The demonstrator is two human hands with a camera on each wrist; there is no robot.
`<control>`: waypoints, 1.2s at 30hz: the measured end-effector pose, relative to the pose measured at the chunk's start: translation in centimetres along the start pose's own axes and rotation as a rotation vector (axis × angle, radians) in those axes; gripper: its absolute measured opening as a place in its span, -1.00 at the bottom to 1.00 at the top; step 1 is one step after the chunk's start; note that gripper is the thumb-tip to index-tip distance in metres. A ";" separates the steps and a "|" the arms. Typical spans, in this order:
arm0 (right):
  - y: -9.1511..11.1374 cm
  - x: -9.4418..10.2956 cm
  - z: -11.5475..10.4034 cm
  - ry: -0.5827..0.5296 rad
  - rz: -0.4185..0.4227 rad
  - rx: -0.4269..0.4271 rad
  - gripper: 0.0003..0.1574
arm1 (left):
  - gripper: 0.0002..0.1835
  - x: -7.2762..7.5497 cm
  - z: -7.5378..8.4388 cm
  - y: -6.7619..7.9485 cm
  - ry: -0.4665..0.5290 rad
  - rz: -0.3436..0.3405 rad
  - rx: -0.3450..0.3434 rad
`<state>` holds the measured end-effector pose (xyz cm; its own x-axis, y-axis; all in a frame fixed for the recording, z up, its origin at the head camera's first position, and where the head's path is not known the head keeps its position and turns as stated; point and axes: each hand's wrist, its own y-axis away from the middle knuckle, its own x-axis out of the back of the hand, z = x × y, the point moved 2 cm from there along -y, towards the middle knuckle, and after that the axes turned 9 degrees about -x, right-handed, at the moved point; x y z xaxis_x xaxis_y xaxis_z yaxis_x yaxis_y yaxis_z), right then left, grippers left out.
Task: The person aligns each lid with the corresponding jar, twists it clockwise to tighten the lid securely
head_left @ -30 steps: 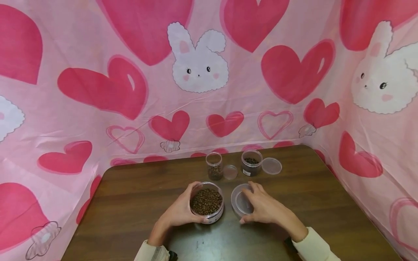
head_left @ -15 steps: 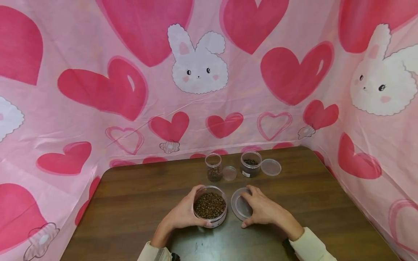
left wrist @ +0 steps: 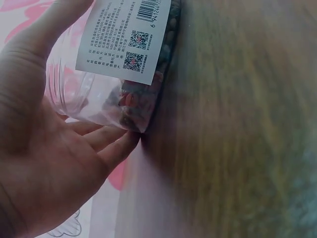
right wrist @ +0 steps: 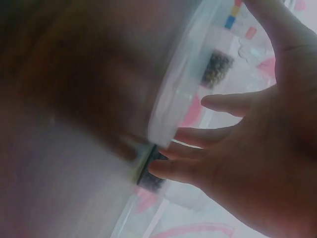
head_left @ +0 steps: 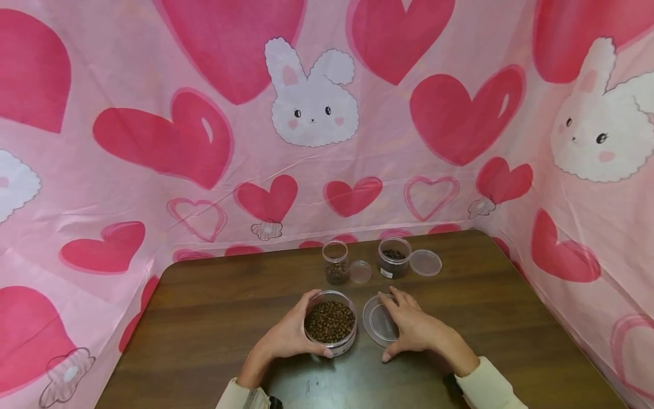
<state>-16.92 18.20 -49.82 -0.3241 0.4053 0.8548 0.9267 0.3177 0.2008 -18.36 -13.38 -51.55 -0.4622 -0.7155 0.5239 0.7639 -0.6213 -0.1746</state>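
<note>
Wide clear jar [head_left: 343, 346], uncapped, standing upright on the surface at the front centre. The chief hazard, as judged here, is a spill: with the mouth uncovered, a sharp pull or a tilt by the supporting hand could send loose contents over the rim. The jar is squat and transparent, with a screw-threaded neck and a white printed label [left wrist: 124, 39] bearing a barcode and square codes; a bed of small brown granules [head_left: 331, 322] spreads across its interior. The left hand [head_left: 293, 329] holds the jar, thumb at the near side and fingers around the far side. Just beside the jar lies its probable lid [head_left: 378, 321], a translucent disc. The right hand [head_left: 416, 326] arches over the lid's edge, thumb and fingers spread wide; contact cannot be told. A one-sided pinch could make the thin disc skid. Behind stand a narrow jar [head_left: 336, 271], partly filled, with a small lid [head_left: 360, 271] beside it, and a dark-filled jar [head_left: 393, 266] with another lid [head_left: 426, 263] to its right. Heart-and-rabbit cloth [head_left: 311, 165] backs the surface [head_left: 230, 295].
</note>
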 end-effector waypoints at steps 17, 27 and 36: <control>0.2 0.8 0.3 0.018 0.015 0.023 0.67 | 0.46 0.5 0.1 0.5 -0.014 -0.018 0.017; 0.7 2.4 0.1 0.015 0.063 0.031 0.66 | 0.39 0.6 0.0 0.7 -0.005 -0.024 0.041; 0.4 2.2 0.2 -0.104 0.225 0.089 0.79 | 0.39 0.7 0.1 0.9 -0.023 -0.023 0.037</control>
<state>-17.24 19.35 -47.96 -0.1340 0.5585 0.8186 0.9588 0.2817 -0.0352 -17.91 -14.43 -51.31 -0.4693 -0.6934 0.5468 0.7696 -0.6248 -0.1317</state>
